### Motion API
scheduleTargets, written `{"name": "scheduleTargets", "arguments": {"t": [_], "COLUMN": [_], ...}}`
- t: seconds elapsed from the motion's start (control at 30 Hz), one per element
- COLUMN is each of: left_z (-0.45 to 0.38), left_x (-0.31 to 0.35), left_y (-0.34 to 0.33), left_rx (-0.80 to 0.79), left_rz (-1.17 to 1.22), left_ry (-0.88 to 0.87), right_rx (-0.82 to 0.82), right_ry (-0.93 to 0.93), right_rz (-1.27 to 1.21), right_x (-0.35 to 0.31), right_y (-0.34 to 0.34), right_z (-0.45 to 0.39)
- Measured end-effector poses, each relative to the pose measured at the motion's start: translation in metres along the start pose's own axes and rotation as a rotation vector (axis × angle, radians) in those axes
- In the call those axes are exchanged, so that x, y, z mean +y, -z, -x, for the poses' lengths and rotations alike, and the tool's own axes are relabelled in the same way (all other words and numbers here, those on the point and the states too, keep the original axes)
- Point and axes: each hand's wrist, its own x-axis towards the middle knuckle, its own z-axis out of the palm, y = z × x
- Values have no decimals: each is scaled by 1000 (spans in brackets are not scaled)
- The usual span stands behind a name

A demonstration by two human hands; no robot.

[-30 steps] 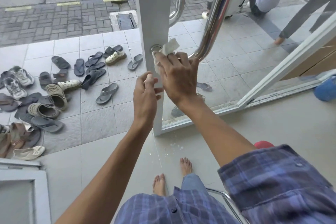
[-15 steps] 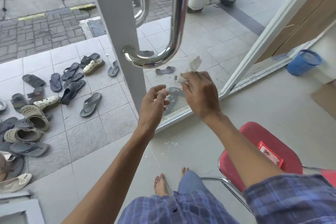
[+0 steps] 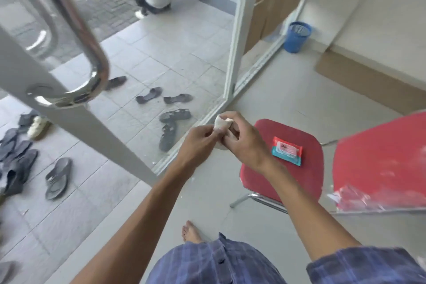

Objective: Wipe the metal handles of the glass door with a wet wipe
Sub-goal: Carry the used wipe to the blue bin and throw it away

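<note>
1. Both hands together, well clear of the door handle (image 3: 76, 57): left hand (image 3: 198, 143) and right hand (image 3: 242, 143) pinching a bunched wet wipe (image 3: 220, 123) between curled fingers.
2. Handle up left, on the door's white edge.
3. Wipe packet (image 3: 287, 150) on red chair (image 3: 306, 182), just right.

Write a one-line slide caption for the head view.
Both hands, left and right, bunch a used wipe beside the metal door handle.
</note>
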Motion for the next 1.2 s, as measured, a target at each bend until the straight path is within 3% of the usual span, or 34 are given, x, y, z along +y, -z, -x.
{"name": "scheduleTargets", "arguments": {"t": [0.3, 0.67, 0.9, 1.2], "left_z": [9, 49, 78, 88], "left_x": [37, 73, 108, 145], "left_y": [-134, -269, -346, -437], "left_rx": [-124, -237, -509, -774], "left_rz": [57, -88, 7, -202], "left_ry": [-67, -174, -140, -278], "right_rx": [295, 558, 703, 958], "right_ry": [-202, -316, -360, -418], "right_rz": [-372, -261, -338, -348], "right_x": [53, 110, 117, 127], "right_y": [103, 201, 253, 314], "right_z": [104, 218, 279, 334]}}
